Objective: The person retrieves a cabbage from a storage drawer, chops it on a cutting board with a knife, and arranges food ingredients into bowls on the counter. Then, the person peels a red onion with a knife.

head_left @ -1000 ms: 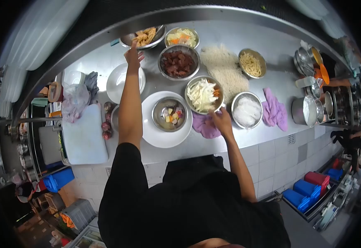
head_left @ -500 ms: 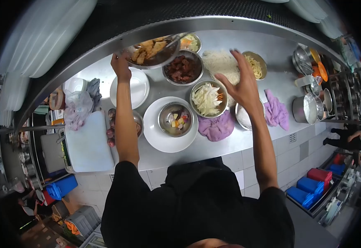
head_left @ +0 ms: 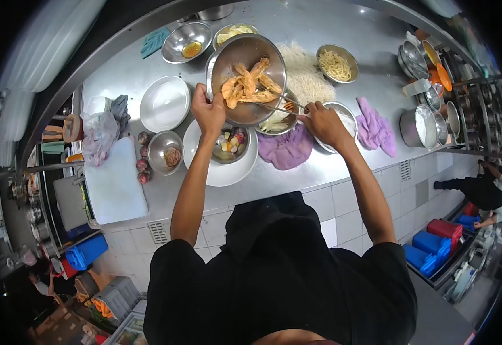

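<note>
My left hand (head_left: 209, 109) grips the near-left rim of a steel bowl (head_left: 231, 54), raised and tilted toward me. Several orange-brown cooked pieces, possibly chicken (head_left: 251, 83), lie in it. My right hand (head_left: 324, 123) is closed on metal tongs (head_left: 280, 110), one arm reaching into the bowl by the pieces. Partly hidden below is a bowl of pale shredded vegetable (head_left: 274, 123) with orange strips. Near my left wrist, a small bowl of diced vegetables (head_left: 232, 144) sits on a large white plate (head_left: 219, 177). A bowl of white contents (head_left: 346, 122) is partly behind my right hand.
Purple cloths (head_left: 285, 148) lie on the steel table, with pale noodles (head_left: 305, 75) and a noodle bowl (head_left: 336, 63) farther back. Leftward are a white plate (head_left: 165, 103), red onions (head_left: 143, 164) and a cutting board (head_left: 114, 190). Pots (head_left: 418, 126) stand right; a person (head_left: 484, 187) is beyond.
The bowl in my left hand has come nearer and to the right, over the bowl of dark red meat, now hidden. My right hand, open before, has closed on the tongs.
</note>
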The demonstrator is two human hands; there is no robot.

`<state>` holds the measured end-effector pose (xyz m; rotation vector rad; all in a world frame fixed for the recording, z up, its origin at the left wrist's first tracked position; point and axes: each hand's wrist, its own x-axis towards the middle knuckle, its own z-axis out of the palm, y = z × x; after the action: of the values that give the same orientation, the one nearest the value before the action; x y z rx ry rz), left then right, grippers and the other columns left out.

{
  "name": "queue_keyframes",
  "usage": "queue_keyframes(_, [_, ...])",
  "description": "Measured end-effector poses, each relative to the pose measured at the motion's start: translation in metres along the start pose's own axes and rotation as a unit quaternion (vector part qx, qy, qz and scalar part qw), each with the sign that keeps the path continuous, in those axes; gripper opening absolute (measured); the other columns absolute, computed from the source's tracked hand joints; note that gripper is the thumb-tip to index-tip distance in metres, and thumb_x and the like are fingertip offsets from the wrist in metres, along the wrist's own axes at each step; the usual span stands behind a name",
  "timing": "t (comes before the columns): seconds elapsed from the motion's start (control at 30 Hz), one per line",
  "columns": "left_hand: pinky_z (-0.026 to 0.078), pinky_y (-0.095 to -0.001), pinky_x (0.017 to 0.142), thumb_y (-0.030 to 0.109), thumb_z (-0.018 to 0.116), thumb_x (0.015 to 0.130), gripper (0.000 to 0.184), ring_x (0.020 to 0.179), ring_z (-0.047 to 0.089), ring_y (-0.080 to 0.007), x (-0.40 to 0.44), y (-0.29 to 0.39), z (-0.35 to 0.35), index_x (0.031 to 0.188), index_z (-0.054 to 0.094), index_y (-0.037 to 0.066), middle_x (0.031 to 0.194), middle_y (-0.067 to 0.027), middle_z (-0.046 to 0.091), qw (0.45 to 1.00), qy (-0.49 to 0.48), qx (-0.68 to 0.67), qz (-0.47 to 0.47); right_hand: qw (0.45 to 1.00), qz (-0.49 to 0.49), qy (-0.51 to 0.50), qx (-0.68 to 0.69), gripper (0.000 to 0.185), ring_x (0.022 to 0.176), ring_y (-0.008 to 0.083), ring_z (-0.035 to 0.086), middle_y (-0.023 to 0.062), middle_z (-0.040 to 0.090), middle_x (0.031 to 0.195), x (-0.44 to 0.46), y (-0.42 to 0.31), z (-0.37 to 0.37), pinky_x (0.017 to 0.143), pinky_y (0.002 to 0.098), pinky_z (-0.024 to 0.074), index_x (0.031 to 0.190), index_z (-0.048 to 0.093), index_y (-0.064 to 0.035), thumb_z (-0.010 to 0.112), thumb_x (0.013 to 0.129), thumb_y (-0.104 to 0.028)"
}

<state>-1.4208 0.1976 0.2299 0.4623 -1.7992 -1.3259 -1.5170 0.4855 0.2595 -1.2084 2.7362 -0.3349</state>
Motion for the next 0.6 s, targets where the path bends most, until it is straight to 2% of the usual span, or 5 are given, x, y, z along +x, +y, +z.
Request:
queue_keyframes(0.1, [0.028,-0.0254,0.048,-0.001,0.058,0.077,0.017,0.056,0.03,-0.0066,-0.014,0.033,0.006,0.072,0.042,0.003,0.059,0.0015,0.033,0.994,-0.032,0.086,0.062,0.998,0.025,-0.02,0.05,0.043,0.088,0.0426,0.063,0.0249,0.062,0.097,-0.02,0.006,-0.005,0.076,0.0488,0.0505,0.102,0.056,0.0038,0.052,0.096,-0.038])
queue_keyframes(0.13, [0.032,-0.0297,0.045,0.0,0.06,0.076,0.016,0.048,0.038,-0.0113,-0.017,0.038,0.008,0.073,0.044,0.002,0.054,-0.0037,0.038,0.988,-0.044,0.119,0.083,0.998,0.022,-0.031,0.051,0.042,0.088,0.0423,0.063,0.0253,0.063,0.096,-0.024,0.007,-0.009,0.076,0.0492,0.0503,0.102,0.056,0.0038,0.052,0.096,-0.038])
queue_keyframes(0.17, [0.032,-0.0297,0.045,0.0,0.06,0.076,0.016,0.048,0.038,-0.0113,-0.02,0.04,0.009,0.073,0.044,0.002,0.054,-0.0037,0.038,0.988,-0.045,0.122,0.085,0.998,0.019,-0.041,0.052,0.042,0.089,0.042,0.063,0.0257,0.063,0.096,-0.027,0.008,-0.013,0.077,0.0496,0.05,0.102,0.056,0.0038,0.051,0.097,-0.037])
queue_keyframes(0.27, [0.042,-0.0379,0.048,-0.001,0.06,0.077,0.012,0.051,0.056,-0.0305,-0.024,0.047,0.014,0.074,0.048,0.002,0.06,-0.017,0.052,0.97,-0.1,0.178,0.132,0.999,0.003,-0.047,0.027,0.041,0.088,0.041,0.063,0.0246,0.064,0.094,-0.035,0.007,-0.027,0.075,0.0494,0.0501,0.099,0.058,0.0037,0.052,0.096,-0.037])
queue_keyframes(0.6, [0.044,-0.0388,0.049,-0.006,0.059,0.076,0.015,0.054,0.057,-0.0326,-0.008,0.073,0.014,0.077,0.049,0.004,0.065,-0.0142,0.054,0.889,-0.16,0.244,0.352,0.996,-0.057,-0.057,-0.021,0.042,0.081,0.0407,0.064,0.0227,0.065,0.075,-0.021,-0.013,-0.08,0.071,0.0485,0.0499,0.085,0.064,0.0036,0.06,0.09,-0.038])
